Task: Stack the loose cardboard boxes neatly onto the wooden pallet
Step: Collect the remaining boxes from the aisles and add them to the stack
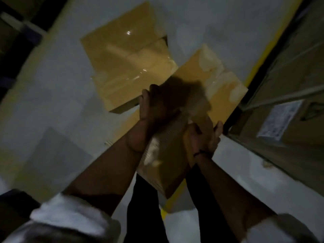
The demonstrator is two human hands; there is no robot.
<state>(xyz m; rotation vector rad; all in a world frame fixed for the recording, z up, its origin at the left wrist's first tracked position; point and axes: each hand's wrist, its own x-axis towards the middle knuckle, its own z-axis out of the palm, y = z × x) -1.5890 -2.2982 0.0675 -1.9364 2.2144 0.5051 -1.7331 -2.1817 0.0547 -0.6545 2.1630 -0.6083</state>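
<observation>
frame is motion-blurred and dim, so i call only what reads. i see the left hand (154,109) at centre, fingers curled over the left edge of the held cardboard box (219,88), clamped on it. the right hand (205,137) is at 4 o'clock of the left one, cupping the box's right near side with the thumb up along the edge, also clamped on the box. a dark wrist band (199,153) sits on the right wrist. the box is tilted between the two hands, off the floor, its top face running to 1 o'clock and its near side face dropping to 6 o'clock toward the body. pale torn patches show on the top face.

two floor boxes (122,64) lie flat on the grey floor (52,85) at 11 o'clock of the hands, touching each other, glossy with tape. the held box overlaps their right corner in view; i cannot tell if they touch. a yellow line (273,41) runs along the floor at 2 o'clock. a wrapped stack (289,67) of cartons stands at 3 o'clock, with a white label (278,120) on it. white sleeves (70,216) are rolled up at the bottom.
</observation>
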